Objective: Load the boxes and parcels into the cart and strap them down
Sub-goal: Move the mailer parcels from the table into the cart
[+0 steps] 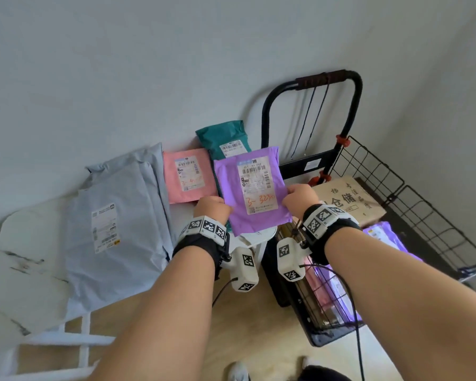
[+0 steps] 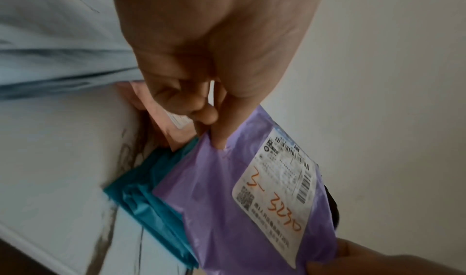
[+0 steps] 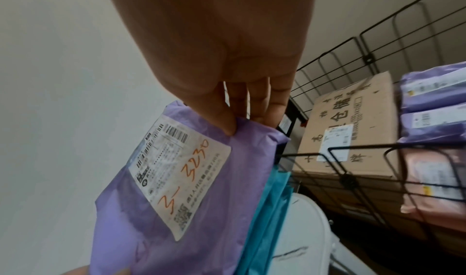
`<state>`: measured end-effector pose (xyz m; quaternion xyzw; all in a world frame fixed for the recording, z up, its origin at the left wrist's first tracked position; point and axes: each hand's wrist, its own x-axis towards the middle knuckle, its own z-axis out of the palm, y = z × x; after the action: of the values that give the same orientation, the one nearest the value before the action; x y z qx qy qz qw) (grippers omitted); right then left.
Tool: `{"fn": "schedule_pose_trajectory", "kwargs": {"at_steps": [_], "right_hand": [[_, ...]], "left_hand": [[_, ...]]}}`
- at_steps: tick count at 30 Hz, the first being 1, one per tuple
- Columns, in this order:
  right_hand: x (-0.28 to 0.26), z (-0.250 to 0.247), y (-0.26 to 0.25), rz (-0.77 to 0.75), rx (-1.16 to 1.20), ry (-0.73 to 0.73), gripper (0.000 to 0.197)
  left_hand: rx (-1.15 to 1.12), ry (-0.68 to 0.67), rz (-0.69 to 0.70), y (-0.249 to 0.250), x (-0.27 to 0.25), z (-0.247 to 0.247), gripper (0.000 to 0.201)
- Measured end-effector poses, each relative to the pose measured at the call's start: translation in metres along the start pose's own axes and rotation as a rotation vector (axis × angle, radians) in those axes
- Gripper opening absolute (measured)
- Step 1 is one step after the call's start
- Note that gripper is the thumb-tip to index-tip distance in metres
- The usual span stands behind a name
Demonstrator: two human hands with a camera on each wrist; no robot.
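Note:
A purple mailer parcel [image 1: 231, 185] [image 2: 221, 209] [image 3: 141, 229] with a white label is held up between both hands above the table's right end. My left hand [image 1: 213, 207] [image 2: 214, 134] pinches its left edge with thumb on top. My right hand [image 1: 300, 195] [image 3: 237, 124] pinches its right edge. Under it lie a teal parcel [image 1: 220, 133] [image 2: 151, 199] [image 3: 269, 209], a pink parcel [image 1: 173, 185] and a large grey parcel [image 1: 121, 215] on the white marble table [image 1: 25, 257]. The black wire cart [image 1: 396, 188] at right holds a cardboard box [image 1: 349, 199] [image 3: 353, 130] and purple parcels [image 1: 385, 237] [image 3: 433, 100].
The cart's black handle [image 1: 327, 78] rises against the wall with black cords hanging from it. A pink parcel [image 3: 428, 179] sits low inside the cart's wire side. Wooden floor shows between table and cart. My shoes [image 1: 239, 371] are at the bottom.

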<state>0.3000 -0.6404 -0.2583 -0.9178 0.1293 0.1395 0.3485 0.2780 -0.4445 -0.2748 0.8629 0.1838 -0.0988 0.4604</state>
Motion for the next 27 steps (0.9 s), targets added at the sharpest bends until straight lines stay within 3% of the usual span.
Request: {"fn": "schedule_pose_trajectory", "kwargs": {"at_steps": [11, 15, 18, 23, 27], "right_hand": [[0.02, -0.091, 0.144, 0.198, 0.077, 0.05, 0.017], [0.041, -0.131, 0.193, 0.186, 0.121, 0.034, 0.014], [0.059, -0.16, 0.231, 0.17, 0.138, -0.001, 0.023], [0.091, -0.186, 0.293, 0.166, 0.006, -0.109, 0.021], [0.107, -0.189, 0.323, 0.182, -0.127, -0.21, 0.026]], "left_hand": [[-0.219, -0.167, -0.091, 0.089, -0.023, 0.151, 0.02], [-0.225, -0.202, -0.135, 0.116, -0.028, 0.212, 0.012], [-0.206, -0.208, -0.191, 0.132, -0.033, 0.261, 0.024], [-0.199, -0.204, -0.306, 0.145, -0.041, 0.327, 0.013], [0.023, -0.226, -0.296, 0.134, -0.037, 0.367, 0.012]]}}
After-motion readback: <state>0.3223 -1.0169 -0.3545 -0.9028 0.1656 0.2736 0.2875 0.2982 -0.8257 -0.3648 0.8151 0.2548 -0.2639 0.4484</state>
